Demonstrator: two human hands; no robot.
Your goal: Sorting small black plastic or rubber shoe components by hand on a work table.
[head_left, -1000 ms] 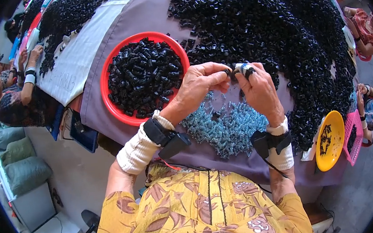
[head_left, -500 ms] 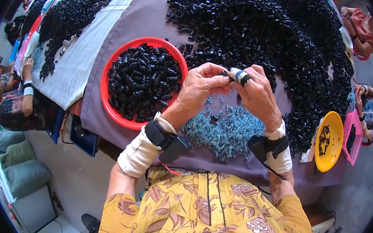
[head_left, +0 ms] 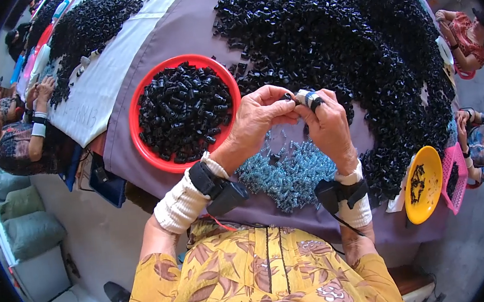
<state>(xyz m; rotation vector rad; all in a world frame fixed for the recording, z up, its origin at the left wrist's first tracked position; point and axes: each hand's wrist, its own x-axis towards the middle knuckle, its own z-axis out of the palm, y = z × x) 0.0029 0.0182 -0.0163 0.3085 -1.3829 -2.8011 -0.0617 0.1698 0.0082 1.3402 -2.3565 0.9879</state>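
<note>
Over the near part of the table, my left hand [head_left: 258, 118] pinches a small black plastic piece [head_left: 287, 96] between thumb and fingertips. My right hand [head_left: 330, 120] meets it there, its fingers closed at the other end of the piece; white and dark wrapping covers one of its fingers. Whatever else the right fingertips hold is hidden. Below both hands lies a heap of small light-blue springs [head_left: 288, 175]. To the left, a red basin [head_left: 137, 139] is filled with black plastic pieces [head_left: 185, 107]. A large heap of loose black pieces [head_left: 324, 32] spreads beyond and to the right.
A yellow plate [head_left: 432, 191] with some dark bits and a pink basket [head_left: 459, 191] sit at the right edge of the purple tablecloth [head_left: 152, 34]. Other people work at the left [head_left: 25, 142] and right [head_left: 467, 42]. Green cushions [head_left: 31, 232] are at lower left.
Both hands stay together at the black piece, with only small finger movements. The whole view has shifted slightly. At the left, the other person's hand has lifted and opened.
</note>
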